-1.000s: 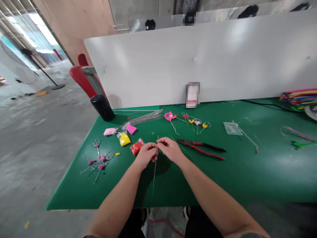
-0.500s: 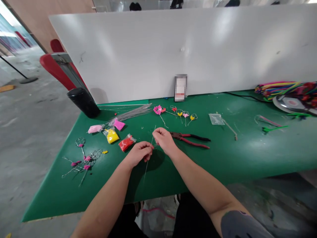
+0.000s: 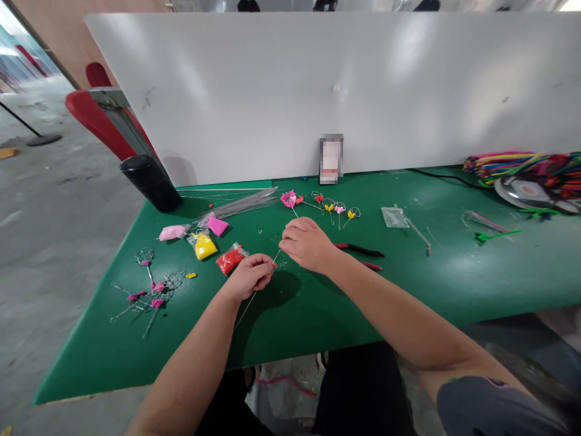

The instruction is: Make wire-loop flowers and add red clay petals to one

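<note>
head view, thin pale wire (image 3: pixel 246 310), slanting, left hand (image 3: pixel 251 276) pinching it, right hand (image 3: pixel 308 243) too

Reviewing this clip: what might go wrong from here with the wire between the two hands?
The thin wire leaves a long free end below the left hand, which might poke or catch on something.
The red packet lies right by the left hand and could be nudged.
The pliers are partly hidden behind the right hand, so that hand could bump them.
</note>
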A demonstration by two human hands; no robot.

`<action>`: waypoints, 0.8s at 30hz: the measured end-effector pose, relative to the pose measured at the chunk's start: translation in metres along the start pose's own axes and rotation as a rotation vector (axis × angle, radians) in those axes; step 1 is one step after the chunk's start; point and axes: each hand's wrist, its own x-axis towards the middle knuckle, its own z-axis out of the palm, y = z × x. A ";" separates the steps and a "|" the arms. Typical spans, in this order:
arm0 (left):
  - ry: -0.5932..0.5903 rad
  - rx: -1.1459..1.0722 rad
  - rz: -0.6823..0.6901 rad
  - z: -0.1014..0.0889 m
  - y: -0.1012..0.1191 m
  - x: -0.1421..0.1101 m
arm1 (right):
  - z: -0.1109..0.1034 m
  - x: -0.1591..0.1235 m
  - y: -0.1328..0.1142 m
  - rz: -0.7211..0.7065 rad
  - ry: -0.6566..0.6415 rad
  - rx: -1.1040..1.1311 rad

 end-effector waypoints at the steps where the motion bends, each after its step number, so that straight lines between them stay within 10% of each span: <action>1: -0.018 -0.003 0.004 -0.001 -0.001 0.000 | 0.000 0.001 0.001 -0.009 -0.036 -0.022; 15: -0.084 -0.180 0.084 -0.008 0.000 0.001 | -0.013 0.005 0.000 0.299 -0.517 0.735; 24: -0.080 -0.111 0.070 -0.011 0.006 -0.002 | -0.012 -0.003 -0.002 0.663 -0.420 1.216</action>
